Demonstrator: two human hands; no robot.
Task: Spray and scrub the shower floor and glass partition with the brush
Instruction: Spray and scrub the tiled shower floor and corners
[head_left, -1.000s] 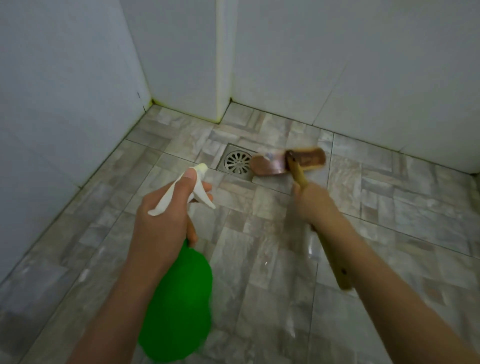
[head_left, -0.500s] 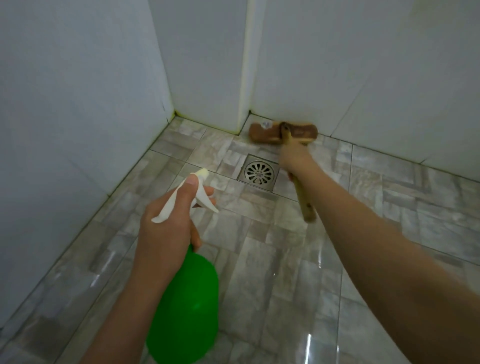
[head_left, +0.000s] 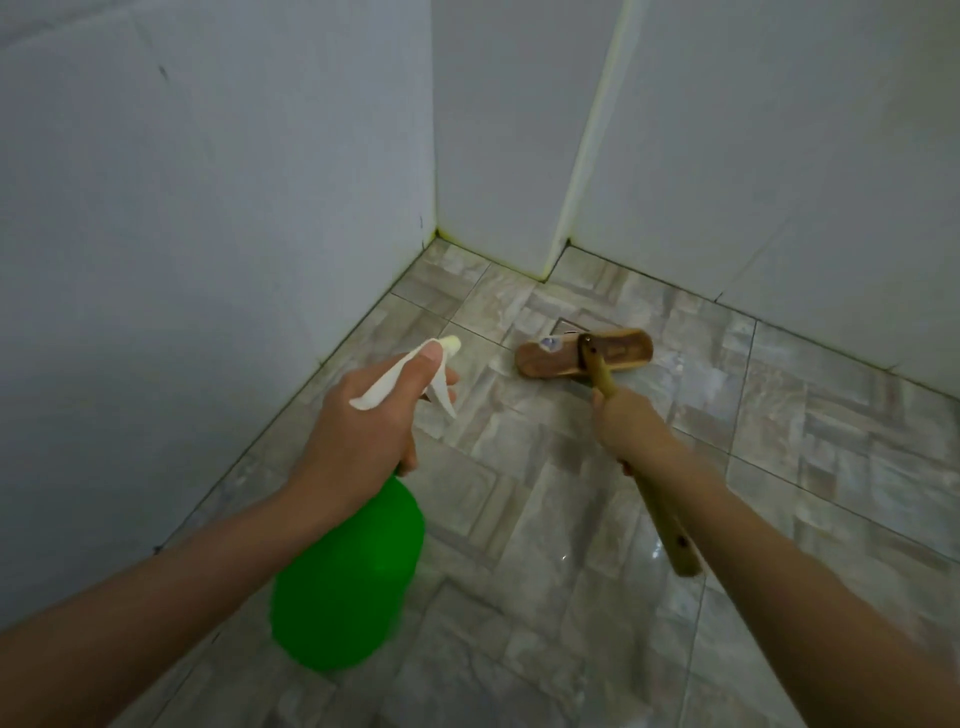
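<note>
My left hand (head_left: 363, 431) grips the neck of a green spray bottle (head_left: 345, 582) with a white trigger head, thumb along the top, nozzle pointing toward the far corner. My right hand (head_left: 623, 426) grips the wooden handle of a scrub brush (head_left: 582, 353). The brush's brown wooden head lies flat on the wet grey tiled shower floor (head_left: 545, 519), covering most of the metal drain (head_left: 569, 326). The handle's free end sticks out behind my right wrist.
White tiled walls (head_left: 208, 234) close the floor on the left and at the back. A projecting wall corner (head_left: 561, 223) with yellowish grout meets the floor just beyond the drain. More wet floor tiles stretch to the right.
The brush head has come back from the foot of the back wall and now lies over the drain. My left hand with the bottle has stayed about level.
</note>
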